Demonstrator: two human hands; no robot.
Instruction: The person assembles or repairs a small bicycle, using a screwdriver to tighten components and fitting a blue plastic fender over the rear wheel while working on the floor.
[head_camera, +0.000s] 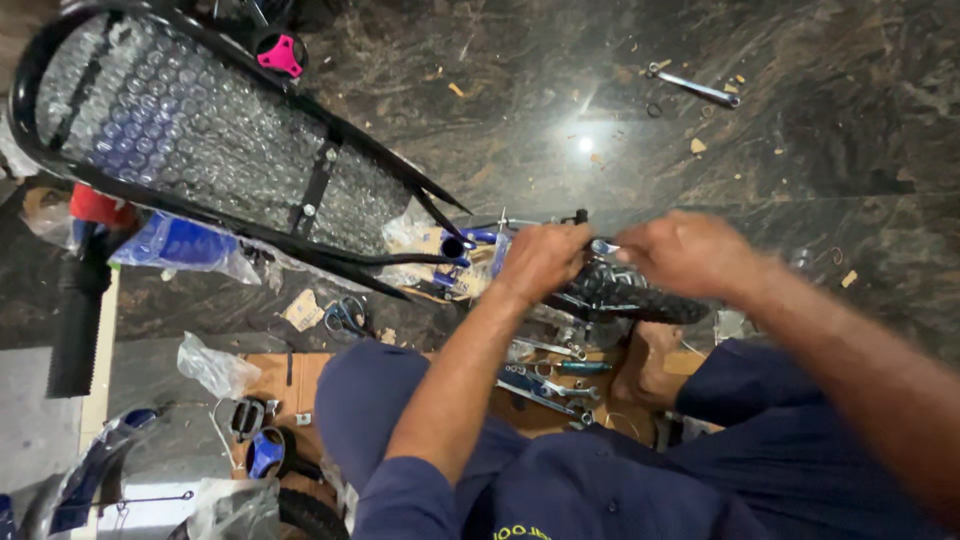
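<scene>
1. The left hand (540, 258) is closed over the top of a small knobby wheel (625, 292), knuckles up. It seems to press down on the tyre to keep it from turning.
2. The right hand (685, 252) is curled beside it, its fingers pinched on a small shiny metal part (604, 246) at the wheel's middle. This is probably a nut or the head of a tool; motion blur makes it hard to be sure.
3. The wheel sits low in front of the person's knees, just above a bare foot (650, 368). It is held close to the body, likely so both hands can bear on it.
4. Several spanners (545, 385) lie on a piece of brown cardboard (290, 380) beside the foot, within easy reach of either hand.
5. A black bicycle frame wrapped in bubble wrap (200, 130) slants across the upper left, its thin stays ending near the left hand.
6. A pair of scissors (345, 318) lies on the floor under the frame, near scraps of card.
7. Another spanner (692, 87) lies well apart on the dark polished stone floor (800, 150), far from both hands.
8. A black pedal (245, 415) and a clear plastic bag (212, 368) sit at the lower left, away from the work.
</scene>
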